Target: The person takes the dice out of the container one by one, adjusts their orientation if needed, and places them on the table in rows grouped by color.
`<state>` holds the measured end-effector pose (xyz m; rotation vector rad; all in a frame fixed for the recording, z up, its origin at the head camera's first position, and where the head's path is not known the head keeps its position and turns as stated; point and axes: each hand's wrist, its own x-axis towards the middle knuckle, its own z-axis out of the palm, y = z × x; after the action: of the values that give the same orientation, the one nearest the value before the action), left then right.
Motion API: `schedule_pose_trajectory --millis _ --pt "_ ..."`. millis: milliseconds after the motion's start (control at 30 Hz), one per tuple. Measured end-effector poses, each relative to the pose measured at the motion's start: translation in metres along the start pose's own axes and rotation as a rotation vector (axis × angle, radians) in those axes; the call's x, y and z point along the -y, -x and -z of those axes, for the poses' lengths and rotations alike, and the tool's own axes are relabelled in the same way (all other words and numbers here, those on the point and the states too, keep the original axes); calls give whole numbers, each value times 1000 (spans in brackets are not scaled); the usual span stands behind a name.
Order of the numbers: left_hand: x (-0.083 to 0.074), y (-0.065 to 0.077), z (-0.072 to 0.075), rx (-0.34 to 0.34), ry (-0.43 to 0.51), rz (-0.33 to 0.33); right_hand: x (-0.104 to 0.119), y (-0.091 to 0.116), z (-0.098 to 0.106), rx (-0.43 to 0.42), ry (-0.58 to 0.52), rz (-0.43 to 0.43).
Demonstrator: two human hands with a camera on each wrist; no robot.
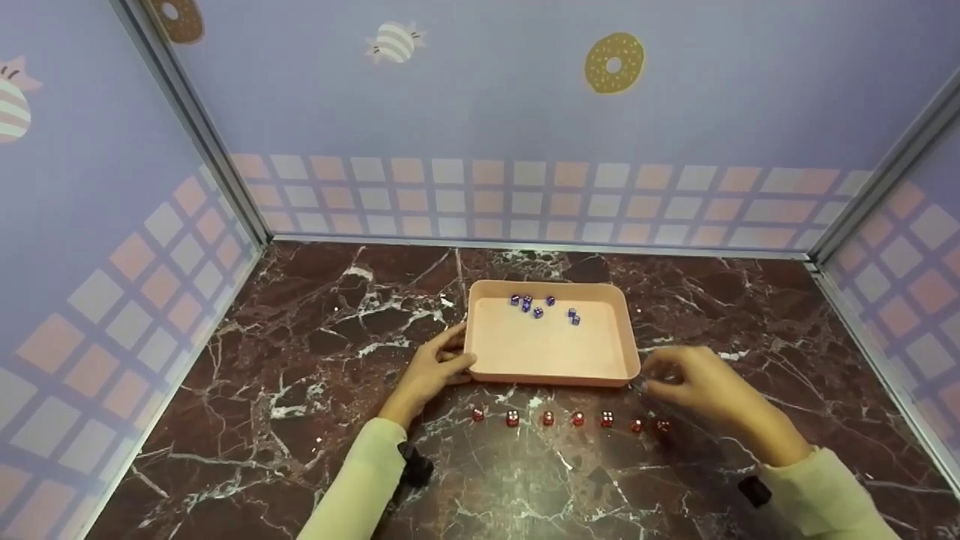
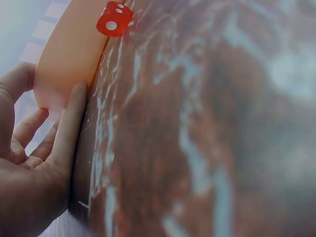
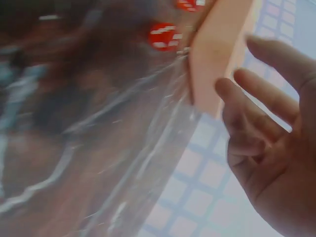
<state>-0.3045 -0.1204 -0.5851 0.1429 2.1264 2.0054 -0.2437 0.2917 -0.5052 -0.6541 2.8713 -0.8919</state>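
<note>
My left hand point(image 1: 429, 369) holds the front left corner of a shallow peach tray point(image 1: 555, 379), thumb on the rim and other fingers against the outer wall. In the left wrist view, one finger of this hand point(image 2: 34, 173) lies low along the wall, close to the tabletop. Several blue dice point(image 1: 538, 313) lie inside the tray, mostly toward its back. Several red dice point(image 1: 548, 418) form a row in front of it. Just off the tray's front right corner, my right hand point(image 1: 694, 379) hovers with loosely bent fingers; in the right wrist view nothing is between them.
A dark red marbled tabletop point(image 1: 315, 427) with white veins carries everything. Patterned panels point(image 1: 480, 112) close it in at the back and both sides. The rightmost red die point(image 1: 663, 426) sits below my right hand.
</note>
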Motion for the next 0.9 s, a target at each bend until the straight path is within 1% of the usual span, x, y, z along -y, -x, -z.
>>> schedule_pose_trajectory --millis 67,200,267,433,567,633,733,833,900 --pt "0 0 2 15 1 9 6 -14 -1 -38 13 2" --pt "-1 1 5 45 17 36 12 -49 -10 -83 31 65" --pt "-2 2 6 51 30 45 16 -66 -14 -90 49 93" --pt "-6 0 3 57 30 47 23 -105 -16 -48 80 125" --pt "-8 -3 1 62 20 31 27 -137 -16 -31 92 154" --pt "-7 -4 1 63 12 19 29 -150 -20 -26 122 147" --pt "-5 -3 3 71 4 11 34 -166 -31 15 136 133" --pt "-3 -1 6 83 7 16 39 -176 -43 57 153 118" --pt "-3 0 8 89 10 22 41 -181 -51 63 168 106"
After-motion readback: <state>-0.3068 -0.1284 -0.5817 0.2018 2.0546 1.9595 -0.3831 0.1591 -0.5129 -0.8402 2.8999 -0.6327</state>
